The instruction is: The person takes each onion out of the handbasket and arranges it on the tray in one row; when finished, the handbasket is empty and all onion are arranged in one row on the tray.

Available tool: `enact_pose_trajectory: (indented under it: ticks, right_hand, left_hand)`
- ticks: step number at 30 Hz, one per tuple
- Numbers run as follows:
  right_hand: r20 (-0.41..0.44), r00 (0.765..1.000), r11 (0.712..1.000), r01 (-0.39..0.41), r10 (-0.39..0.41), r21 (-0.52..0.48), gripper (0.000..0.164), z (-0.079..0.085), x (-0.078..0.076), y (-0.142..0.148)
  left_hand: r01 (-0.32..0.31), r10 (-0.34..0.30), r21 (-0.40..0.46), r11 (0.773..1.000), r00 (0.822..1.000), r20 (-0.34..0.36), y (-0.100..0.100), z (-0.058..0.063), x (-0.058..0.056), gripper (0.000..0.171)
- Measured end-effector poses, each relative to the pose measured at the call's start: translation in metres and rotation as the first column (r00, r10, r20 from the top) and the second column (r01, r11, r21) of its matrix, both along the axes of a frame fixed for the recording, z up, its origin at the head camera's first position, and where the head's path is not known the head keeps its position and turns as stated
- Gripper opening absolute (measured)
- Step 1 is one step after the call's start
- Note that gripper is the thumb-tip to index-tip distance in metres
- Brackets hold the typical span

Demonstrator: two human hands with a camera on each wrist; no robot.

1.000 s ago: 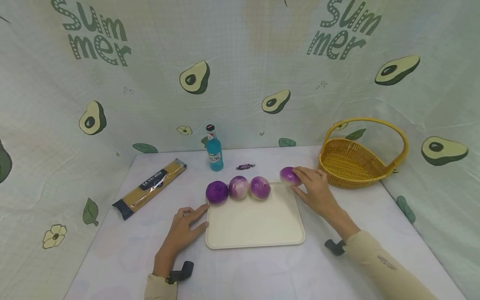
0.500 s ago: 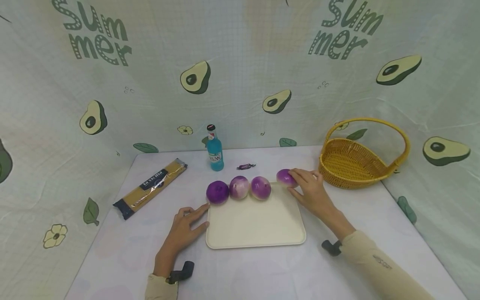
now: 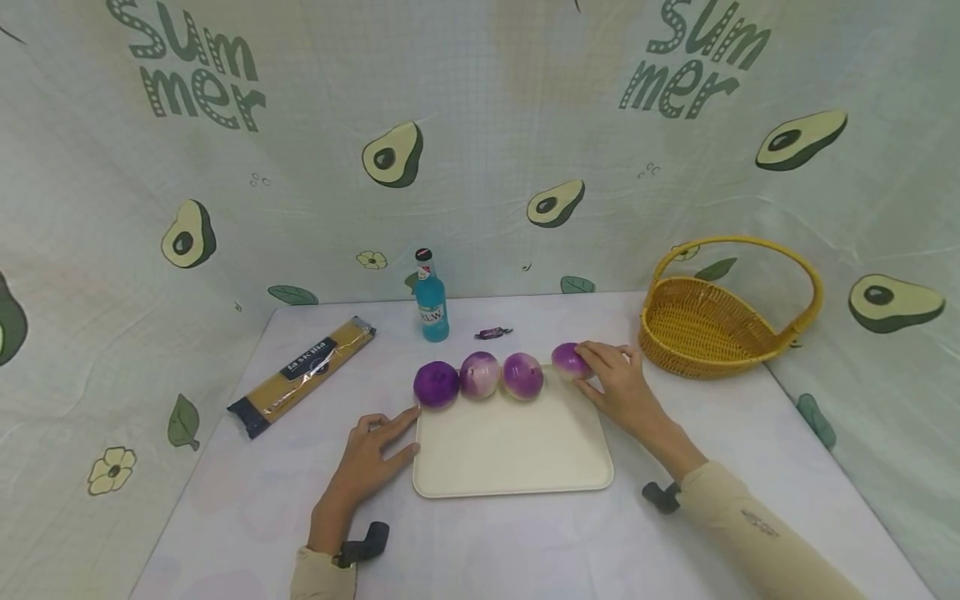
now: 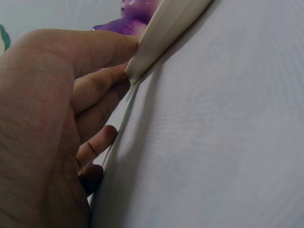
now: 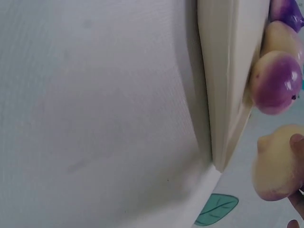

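My left hand (image 3: 369, 461) touches the left edge of a cream tray (image 3: 513, 454) with its index finger and thumb spread apart. In the left wrist view its fingers (image 4: 102, 50) meet the tray's rim. A purple-and-white turnip (image 3: 572, 360) is pinched by my right hand (image 3: 621, 390) at the tray's back right corner. The right wrist view shows this turnip's pale underside (image 5: 278, 164) above the rim, with only fingertips visible. A dark purple turnip (image 3: 436, 384), a paler turnip (image 3: 479, 375) and a third turnip (image 3: 522, 376) sit in a row along the tray's back edge.
At the right stands a yellow wicker basket (image 3: 705, 333) with a tall handle. A blue bottle (image 3: 432, 304) and a small wrapped candy (image 3: 492, 333) are behind the tray. A long pasta packet (image 3: 303, 375) lies at the left. Patterned cloth hangs behind the table.
My right hand has moved slightly left and toward me with the turnip, bringing it closer to the row. The left hand has stayed on the tray's edge.
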State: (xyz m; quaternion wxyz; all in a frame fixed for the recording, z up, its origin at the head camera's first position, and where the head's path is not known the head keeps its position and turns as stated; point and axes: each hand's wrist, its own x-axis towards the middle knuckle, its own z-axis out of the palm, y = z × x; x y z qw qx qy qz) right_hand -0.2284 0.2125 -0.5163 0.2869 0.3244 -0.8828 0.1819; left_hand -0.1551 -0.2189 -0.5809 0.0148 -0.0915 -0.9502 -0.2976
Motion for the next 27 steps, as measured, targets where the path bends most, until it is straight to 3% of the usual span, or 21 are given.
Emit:
enact_pose_trajectory:
  ticks: [12, 24, 27]
  right_hand:
    - [0.025, 1.000, 1.000, -0.011, 0.011, -0.012, 0.060, -0.010, 0.000, -0.005]
    - [0.048, 0.999, 0.999, 0.018, -0.019, 0.033, 0.059, -0.018, 0.002, -0.005]
    - [0.072, 0.997, 0.998, 0.026, -0.030, 0.053, 0.059, -0.019, 0.003, -0.005]
  left_hand:
    - [-0.012, 0.012, -0.005, 1.000, 1.000, 0.023, 0.004, 0.005, 0.002, 0.059]
    - [-0.005, 0.005, 0.003, 1.000, 0.999, 0.041, 0.005, 0.002, -0.001, 0.059]
    - [-0.067, 0.065, 0.063, 0.996, 0.997, 0.034, 0.005, 0.004, -0.002, 0.050]
